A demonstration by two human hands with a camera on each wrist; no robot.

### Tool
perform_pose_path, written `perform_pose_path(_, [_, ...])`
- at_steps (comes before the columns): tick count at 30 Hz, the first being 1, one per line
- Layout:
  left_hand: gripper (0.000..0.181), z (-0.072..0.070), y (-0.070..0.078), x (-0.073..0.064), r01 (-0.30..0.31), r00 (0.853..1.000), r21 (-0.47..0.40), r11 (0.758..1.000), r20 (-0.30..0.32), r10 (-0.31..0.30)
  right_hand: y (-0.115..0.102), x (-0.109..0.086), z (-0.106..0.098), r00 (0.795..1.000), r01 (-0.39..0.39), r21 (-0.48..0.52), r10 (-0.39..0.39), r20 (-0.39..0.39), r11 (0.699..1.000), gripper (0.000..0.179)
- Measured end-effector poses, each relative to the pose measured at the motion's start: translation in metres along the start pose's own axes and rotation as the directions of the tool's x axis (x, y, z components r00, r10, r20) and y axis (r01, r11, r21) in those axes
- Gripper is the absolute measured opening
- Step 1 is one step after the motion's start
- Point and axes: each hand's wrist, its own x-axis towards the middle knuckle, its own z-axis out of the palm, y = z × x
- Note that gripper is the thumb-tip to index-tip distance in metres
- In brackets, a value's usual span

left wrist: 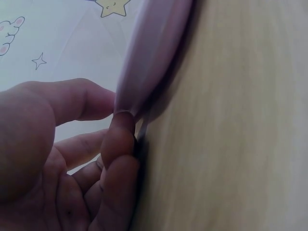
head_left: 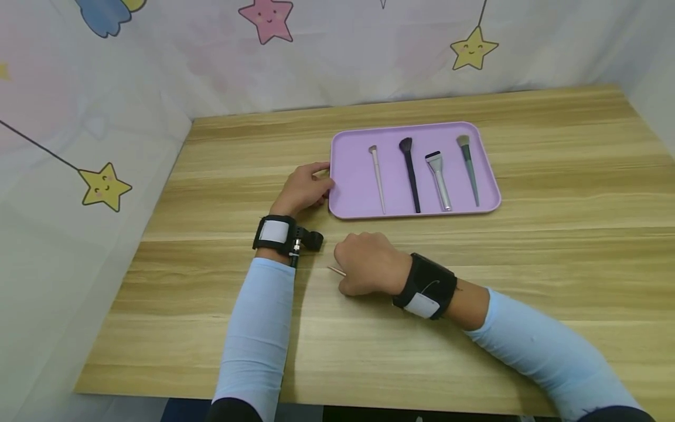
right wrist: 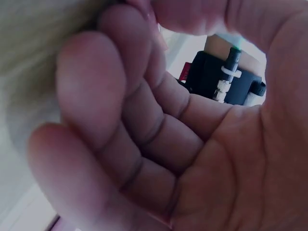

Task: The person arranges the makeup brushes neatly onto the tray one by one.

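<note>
My left hand [head_left: 304, 189] grips the left edge of a lilac tray [head_left: 348, 170]. In the left wrist view the tray rim [left wrist: 154, 53] is pinched between thumb and fingers, with fingertips tucked under it. Just below the tray's front edge, my right hand [head_left: 373, 264] is curled close over the table, knuckles up. It pinches a thin, light stick [head_left: 336, 271] whose tip pokes out to the left; the rest is hidden by the hand. In the right wrist view the right fingers [right wrist: 91, 86] are bent toward the palm.
On the tray lie, left to right, a slim white-handled makeup brush [head_left: 378, 179], a black brush [head_left: 410, 176], a flat silver-handled brush [head_left: 439, 181] and a green-handled brush [head_left: 469, 170]. The wooden table [head_left: 569, 234] meets a star-patterned curtain [head_left: 358, 64] behind.
</note>
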Motion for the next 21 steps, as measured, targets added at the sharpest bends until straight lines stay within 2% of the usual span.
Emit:
perform_pose_path(10, [0.056, 0.000, 0.000, 0.000, 0.006, 1.000, 0.011, 1.000, 0.002, -0.006, 0.009, 0.003, -0.001, 0.999, 0.028, 0.032, -0.027, -0.017, 0.999, 0.026])
perform_pose_path(21, [0.057, -0.001, 0.001, 0.000, -0.007, 1.000, 0.010, 1.000, 0.007, 0.006, 0.017, 0.004, -0.008, 0.997, 0.046, 0.089, -0.039, -0.072, 0.995, 0.029])
